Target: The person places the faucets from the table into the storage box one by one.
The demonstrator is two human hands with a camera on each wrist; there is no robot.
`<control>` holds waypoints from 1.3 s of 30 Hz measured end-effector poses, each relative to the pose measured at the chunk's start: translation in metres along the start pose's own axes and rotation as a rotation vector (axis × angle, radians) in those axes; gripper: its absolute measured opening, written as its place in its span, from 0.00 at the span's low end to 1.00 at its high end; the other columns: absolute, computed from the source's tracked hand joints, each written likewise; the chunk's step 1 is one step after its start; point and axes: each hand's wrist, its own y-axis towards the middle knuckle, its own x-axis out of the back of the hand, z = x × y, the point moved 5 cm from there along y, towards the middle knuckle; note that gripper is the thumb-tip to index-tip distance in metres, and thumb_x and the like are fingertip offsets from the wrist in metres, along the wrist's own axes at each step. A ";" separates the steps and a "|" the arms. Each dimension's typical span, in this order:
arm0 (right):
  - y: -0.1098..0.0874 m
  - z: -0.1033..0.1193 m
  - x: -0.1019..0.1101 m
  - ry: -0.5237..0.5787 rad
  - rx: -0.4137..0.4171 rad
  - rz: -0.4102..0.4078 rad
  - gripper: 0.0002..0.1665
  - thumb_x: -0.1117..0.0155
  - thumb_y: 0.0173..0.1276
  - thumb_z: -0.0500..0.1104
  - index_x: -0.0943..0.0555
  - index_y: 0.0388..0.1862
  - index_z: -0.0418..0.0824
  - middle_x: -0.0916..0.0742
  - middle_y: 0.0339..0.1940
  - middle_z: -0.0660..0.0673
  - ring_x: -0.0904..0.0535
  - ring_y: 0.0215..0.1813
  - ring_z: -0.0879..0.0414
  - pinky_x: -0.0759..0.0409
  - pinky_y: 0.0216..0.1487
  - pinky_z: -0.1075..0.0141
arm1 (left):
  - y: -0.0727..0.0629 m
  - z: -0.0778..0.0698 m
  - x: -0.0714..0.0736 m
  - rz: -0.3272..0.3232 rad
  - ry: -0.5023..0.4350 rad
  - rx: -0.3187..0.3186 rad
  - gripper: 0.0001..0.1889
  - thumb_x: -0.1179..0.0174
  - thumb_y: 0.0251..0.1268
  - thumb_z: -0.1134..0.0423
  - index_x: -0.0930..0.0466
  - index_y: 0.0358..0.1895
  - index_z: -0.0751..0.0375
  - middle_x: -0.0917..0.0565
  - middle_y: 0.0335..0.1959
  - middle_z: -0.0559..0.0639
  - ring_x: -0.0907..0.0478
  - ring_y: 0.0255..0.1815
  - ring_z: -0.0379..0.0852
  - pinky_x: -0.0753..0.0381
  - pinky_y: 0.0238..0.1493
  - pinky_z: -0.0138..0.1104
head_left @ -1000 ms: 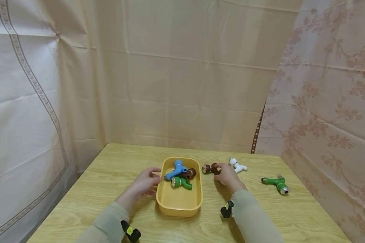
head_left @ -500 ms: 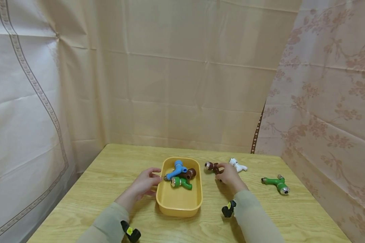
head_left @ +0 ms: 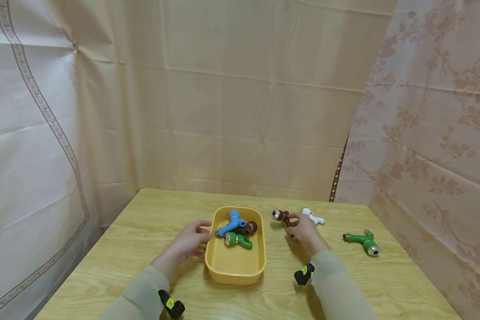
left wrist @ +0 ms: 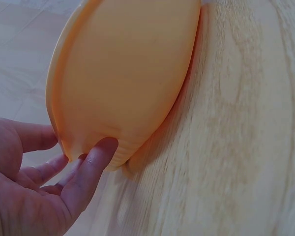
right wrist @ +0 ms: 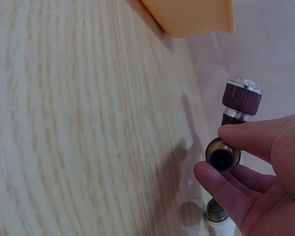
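In the head view, my right hand [head_left: 306,232] pinches a brown plastic tap [head_left: 286,222] between thumb and fingers, to the right of the tub. The right wrist view shows the ribbed brown knob with its silver cap [right wrist: 242,96] and the tap's round open end facing the camera. My left hand [head_left: 190,242] is at the left side of a yellow tub [head_left: 236,266], fingertips against its outer wall and rim. Inside the tub lie a blue tap [head_left: 233,223], a green tap [head_left: 238,240] and another brown tap [head_left: 251,228], partly hidden under the blue one.
A white tap [head_left: 313,216] lies just behind my right hand, partly covered by it. Farther right on the wooden table [head_left: 152,213] lies a green tap with metal ends [head_left: 363,241]. Cloth curtains [head_left: 240,111] hang behind and on both sides.
My right hand has shifted slightly right, and the brown tap has turned in its fingers so the knob end points farther back. The left hand and the tub have stayed put.
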 end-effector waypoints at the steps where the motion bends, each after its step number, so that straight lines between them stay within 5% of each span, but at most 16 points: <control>1: 0.000 0.000 0.000 0.016 0.005 -0.002 0.31 0.34 0.61 0.24 0.25 0.65 0.29 0.14 0.47 0.30 0.16 0.31 0.48 0.15 0.28 0.60 | 0.000 0.000 0.000 0.000 -0.001 0.000 0.25 0.43 0.75 0.67 0.32 0.72 0.65 0.23 0.54 0.66 0.17 0.46 0.57 0.13 0.31 0.47; 21: -0.006 0.019 0.005 0.202 0.066 0.030 0.32 0.34 0.67 0.26 0.28 0.70 0.32 0.17 0.51 0.26 0.15 0.43 0.39 0.13 0.41 0.48 | 0.002 0.002 0.001 -0.007 -0.002 0.006 0.24 0.43 0.75 0.67 0.32 0.71 0.65 0.23 0.53 0.65 0.17 0.46 0.57 0.13 0.31 0.46; 28: -0.009 0.029 0.007 0.217 0.076 0.047 0.33 0.34 0.68 0.29 0.27 0.72 0.36 0.17 0.52 0.29 0.15 0.46 0.44 0.12 0.43 0.51 | 0.003 0.002 0.001 -0.006 -0.003 0.009 0.24 0.43 0.75 0.67 0.32 0.71 0.64 0.24 0.54 0.65 0.17 0.46 0.58 0.12 0.31 0.47; 39: -0.010 0.038 0.008 0.239 0.100 0.074 0.34 0.32 0.66 0.28 0.26 0.71 0.37 0.16 0.51 0.29 0.15 0.48 0.37 0.12 0.42 0.52 | 0.000 0.000 0.000 -0.009 0.000 0.002 0.25 0.43 0.75 0.67 0.33 0.72 0.65 0.24 0.55 0.67 0.18 0.47 0.59 0.13 0.31 0.48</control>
